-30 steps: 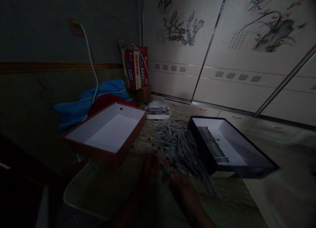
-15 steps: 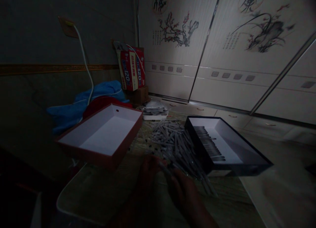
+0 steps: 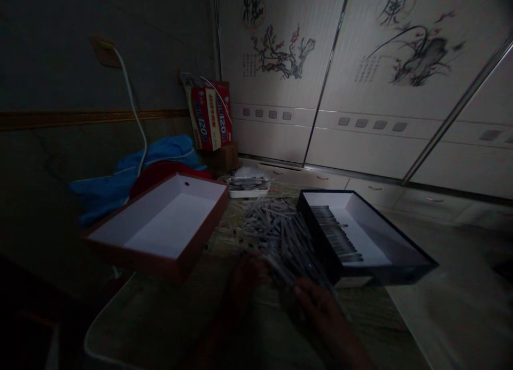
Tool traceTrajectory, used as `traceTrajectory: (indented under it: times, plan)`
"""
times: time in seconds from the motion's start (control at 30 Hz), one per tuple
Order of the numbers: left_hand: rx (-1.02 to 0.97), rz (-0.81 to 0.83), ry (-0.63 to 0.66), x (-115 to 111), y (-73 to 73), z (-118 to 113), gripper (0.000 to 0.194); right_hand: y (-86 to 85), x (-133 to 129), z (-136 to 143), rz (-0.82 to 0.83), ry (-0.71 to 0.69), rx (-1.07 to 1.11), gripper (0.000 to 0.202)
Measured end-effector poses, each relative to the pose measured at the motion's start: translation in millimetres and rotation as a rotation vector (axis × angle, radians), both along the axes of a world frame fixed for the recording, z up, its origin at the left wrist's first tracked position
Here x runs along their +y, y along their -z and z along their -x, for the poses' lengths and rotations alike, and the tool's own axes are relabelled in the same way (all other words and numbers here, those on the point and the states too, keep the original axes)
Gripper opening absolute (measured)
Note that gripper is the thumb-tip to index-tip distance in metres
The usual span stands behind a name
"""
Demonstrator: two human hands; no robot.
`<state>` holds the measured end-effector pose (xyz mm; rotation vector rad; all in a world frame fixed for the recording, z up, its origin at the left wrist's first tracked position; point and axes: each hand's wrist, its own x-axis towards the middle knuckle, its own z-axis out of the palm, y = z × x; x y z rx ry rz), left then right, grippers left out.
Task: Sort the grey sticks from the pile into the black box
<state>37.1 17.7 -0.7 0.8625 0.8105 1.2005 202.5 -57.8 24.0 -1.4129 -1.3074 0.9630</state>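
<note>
Low over the near part of the bench [image 3: 160,322], both hands are at work in dim light! The right hand [image 3: 320,303] has its grip closed on one end of a slim tube [image 3: 281,269], which slants up and leftward from the fingertips. Close by, the left hand [image 3: 241,284] sits near the tube's far end — too dark and blurred to tell whether its grip is apart or together.

Just beyond them spreads a loose pile of greyish tubes [image 3: 276,223], jumbled at the back, lying more lengthwise toward the right hand. Small dark bits [image 3: 240,241] dot the bench to its left. Over on the right stands an open dark box [image 3: 395,274], and inside it — a neat row of dark slim sticks [image 3: 337,235] along the left side! Across on the left, a reddish open box [image 3: 202,236] shows its pale interior. Behind the pile, a white tray [image 3: 250,193] carries more slim pieces, with blue cloth [image 3: 156,150] bunched farther left beside the wall.
</note>
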Motion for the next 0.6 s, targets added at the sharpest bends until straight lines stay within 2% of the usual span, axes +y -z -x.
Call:
traceTrajectory:
  times: [0.07,0.13,0.23,0.33,0.37,0.47,0.6]
  plan:
    - [0.019,0.011,-0.022,1.1,0.9,1.0,0.039,-28.2,1.0,-32.2,-0.006,0.144,-0.099,0.036]
    - [0.078,0.013,-0.044,1.9,3.0,1.9,0.035,-54.2,11.1,-77.5,-0.089,0.203,-0.303,0.037]
    - [0.120,0.008,-0.059,3.1,5.7,1.7,0.034,-74.6,43.5,-149.3,-0.267,0.289,-0.664,0.028]
    - [0.161,0.040,-0.084,4.1,4.4,0.0,0.033,-70.5,83.5,-196.6,-0.043,0.273,-1.193,0.026]
    - [0.182,0.053,-0.093,4.3,3.2,-0.4,0.032,-66.1,95.8,-204.3,0.018,0.177,-1.320,0.027]
    - [0.218,0.074,-0.103,4.6,1.4,-0.3,0.031,-51.6,126.0,-209.0,0.067,-0.077,-1.434,0.023]
    - [0.245,0.084,-0.090,5.3,6.1,0.9,0.030,-36.5,154.0,-201.3,0.080,-0.247,-1.483,0.021]
